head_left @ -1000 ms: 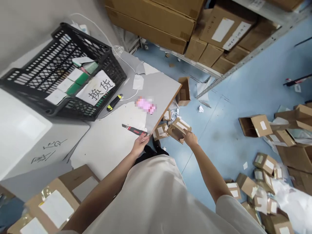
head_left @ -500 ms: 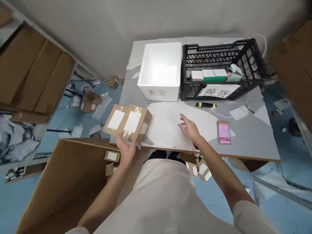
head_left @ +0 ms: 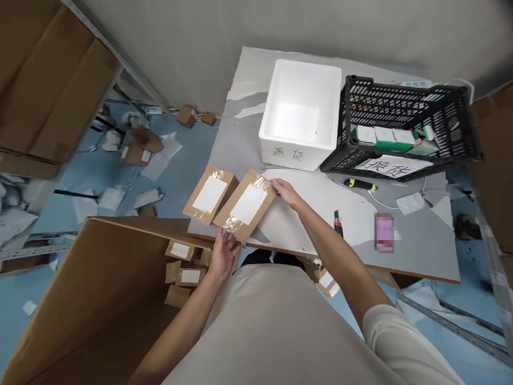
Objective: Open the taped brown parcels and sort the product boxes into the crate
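On the tabletop [head_left: 425, 262], near left corner: handling the right-hand taped carton [head_left: 247, 206], just beside a second carton [head_left: 209, 195]; pinching the former by its far right corner with the right hand [head_left: 285, 192]; holding the left hand [head_left: 224, 255], fingers spread, at the near edge, unable to tell if touching; looks like the positioning step, with tape [head_left: 262, 183] across both ends; probably calls next for a firm two-handed grip before any turn or lift, without bumping the second carton.
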`<action>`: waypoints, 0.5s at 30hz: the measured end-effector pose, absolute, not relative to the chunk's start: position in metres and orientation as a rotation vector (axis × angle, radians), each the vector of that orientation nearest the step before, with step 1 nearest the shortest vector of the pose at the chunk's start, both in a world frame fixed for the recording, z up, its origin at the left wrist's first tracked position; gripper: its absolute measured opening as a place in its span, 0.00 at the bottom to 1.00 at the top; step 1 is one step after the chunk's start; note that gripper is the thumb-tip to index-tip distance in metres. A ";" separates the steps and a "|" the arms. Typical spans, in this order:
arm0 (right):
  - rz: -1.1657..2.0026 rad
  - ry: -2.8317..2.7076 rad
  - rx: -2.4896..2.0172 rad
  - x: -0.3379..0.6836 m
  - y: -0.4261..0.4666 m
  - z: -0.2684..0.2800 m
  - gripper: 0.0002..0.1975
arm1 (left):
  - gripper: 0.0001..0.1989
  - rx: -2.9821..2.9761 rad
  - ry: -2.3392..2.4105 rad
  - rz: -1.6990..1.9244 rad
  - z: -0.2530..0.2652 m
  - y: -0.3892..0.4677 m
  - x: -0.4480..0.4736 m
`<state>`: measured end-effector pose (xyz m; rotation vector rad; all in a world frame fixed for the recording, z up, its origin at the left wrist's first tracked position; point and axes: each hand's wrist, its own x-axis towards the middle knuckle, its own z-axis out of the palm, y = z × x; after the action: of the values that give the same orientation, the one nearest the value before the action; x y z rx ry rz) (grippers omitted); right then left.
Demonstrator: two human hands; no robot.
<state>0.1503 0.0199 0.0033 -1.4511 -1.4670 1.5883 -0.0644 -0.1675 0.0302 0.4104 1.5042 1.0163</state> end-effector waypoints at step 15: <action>1.288 -0.722 -1.646 0.305 -0.175 -0.007 0.26 | 0.37 0.864 1.197 0.662 0.002 -0.064 0.007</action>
<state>0.3051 -0.1748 -0.0071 -1.6460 -0.7222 1.2882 0.0068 -0.0643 0.0020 0.8643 1.1973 0.6623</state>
